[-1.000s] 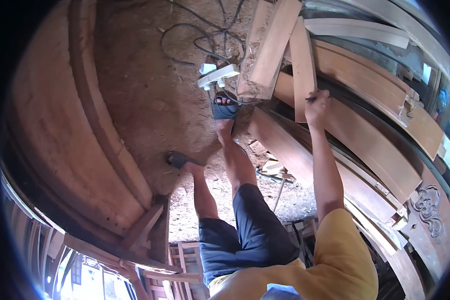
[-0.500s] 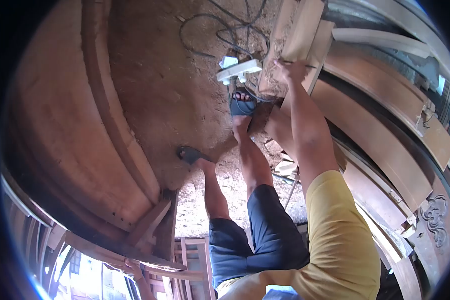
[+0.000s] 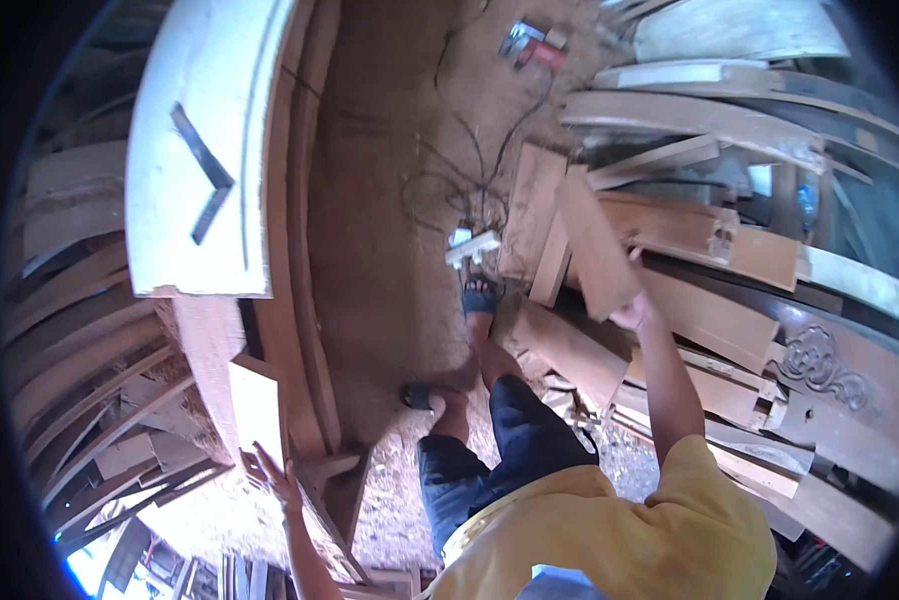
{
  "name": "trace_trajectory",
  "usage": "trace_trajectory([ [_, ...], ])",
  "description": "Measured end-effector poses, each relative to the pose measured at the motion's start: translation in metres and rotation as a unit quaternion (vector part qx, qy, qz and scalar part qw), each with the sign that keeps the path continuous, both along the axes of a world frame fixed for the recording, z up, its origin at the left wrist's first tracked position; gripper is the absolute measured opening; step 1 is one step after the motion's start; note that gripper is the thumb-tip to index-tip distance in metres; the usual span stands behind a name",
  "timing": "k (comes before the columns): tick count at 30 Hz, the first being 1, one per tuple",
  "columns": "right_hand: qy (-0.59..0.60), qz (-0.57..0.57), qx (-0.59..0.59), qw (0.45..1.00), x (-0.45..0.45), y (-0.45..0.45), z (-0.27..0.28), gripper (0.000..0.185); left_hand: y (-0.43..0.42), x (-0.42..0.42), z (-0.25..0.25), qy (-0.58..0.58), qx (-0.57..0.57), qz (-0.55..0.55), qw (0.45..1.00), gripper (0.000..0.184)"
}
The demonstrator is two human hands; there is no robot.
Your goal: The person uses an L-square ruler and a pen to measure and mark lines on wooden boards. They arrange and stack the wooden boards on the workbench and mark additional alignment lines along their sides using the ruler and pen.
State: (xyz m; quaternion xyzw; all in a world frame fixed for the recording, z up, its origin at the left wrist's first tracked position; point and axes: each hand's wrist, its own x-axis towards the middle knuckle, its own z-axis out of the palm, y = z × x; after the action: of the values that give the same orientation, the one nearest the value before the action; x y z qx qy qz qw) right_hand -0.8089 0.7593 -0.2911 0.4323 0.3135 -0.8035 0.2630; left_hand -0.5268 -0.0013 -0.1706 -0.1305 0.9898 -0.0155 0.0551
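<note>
My right hand [image 3: 632, 300] is closed around the lower end of a flat wooden board [image 3: 595, 240], which it holds up at a tilt above the wood pile on the right. On the left, my left hand [image 3: 272, 478] has its fingers spread at the near end of a short pale board [image 3: 259, 400] lying on the workbench [image 3: 210, 345]. Its fingertips seem to touch that board. Farther along the bench, a dark angled square [image 3: 213, 182] rests on a brightly lit wide plank [image 3: 170, 220].
Stacked planks [image 3: 705, 310] and a carved panel [image 3: 830, 365] fill the right side. A white power strip [image 3: 473, 250] with looping cables lies on the dusty floor near my sandalled feet. A red power tool [image 3: 537, 47] sits farther off. More curved timber [image 3: 80, 280] stands at left.
My right hand has lifted the board from the pile. My left hand shows farther up along the bench beside the short board. The view has shifted, bringing the square and the red tool into sight.
</note>
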Motion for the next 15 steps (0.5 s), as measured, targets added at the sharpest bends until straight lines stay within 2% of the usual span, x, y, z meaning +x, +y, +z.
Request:
trace_trajectory([
  [1,-0.001,0.073,0.038,0.997,0.006,-0.011,0.036,0.083,0.003,-0.003,0.002,-0.010,-0.012,0.002,1.000,0.085],
  [2,-0.048,0.086,0.115,0.988,0.019,-0.024,0.058,0.066,0.004,-0.003,0.005,-0.021,-0.024,0.003,0.999,0.085],
  [4,-0.033,0.260,0.256,0.931,0.040,-0.045,0.089,0.044,0.006,-0.007,0.007,-0.025,-0.005,0.023,0.999,0.086],
  [5,0.028,0.252,0.287,0.924,0.051,-0.065,0.107,0.051,0.006,-0.006,0.009,-0.024,-0.005,0.021,0.999,0.087],
  [7,0.043,0.250,0.285,0.924,0.076,-0.077,0.118,0.061,0.005,-0.006,0.008,-0.014,0.022,0.022,0.999,0.083],
  [8,0.045,0.306,0.292,0.905,0.093,-0.068,0.096,0.067,0.006,-0.008,0.006,-0.005,0.030,0.015,0.999,0.083],
  [10,0.084,0.317,0.436,0.838,0.124,-0.097,0.123,0.080,0.010,-0.004,0.006,0.039,0.039,0.015,0.998,0.078],
  [11,0.099,0.329,0.413,0.843,0.136,-0.109,0.150,0.090,0.013,-0.002,0.001,0.072,0.000,0.000,0.997,0.076],
  [13,0.120,0.313,0.334,0.881,0.165,-0.129,0.194,0.078,0.034,-0.004,-0.010,0.087,-0.066,0.052,0.993,0.072],
  [14,0.121,0.322,0.283,0.895,0.176,-0.144,0.213,0.072,0.072,-0.016,0.019,0.059,-0.016,0.127,0.990,0.075],
  [15,0.179,0.384,0.351,0.835,0.190,-0.145,0.202,0.072,0.095,-0.025,0.037,0.134,0.105,0.124,0.978,0.080],
])
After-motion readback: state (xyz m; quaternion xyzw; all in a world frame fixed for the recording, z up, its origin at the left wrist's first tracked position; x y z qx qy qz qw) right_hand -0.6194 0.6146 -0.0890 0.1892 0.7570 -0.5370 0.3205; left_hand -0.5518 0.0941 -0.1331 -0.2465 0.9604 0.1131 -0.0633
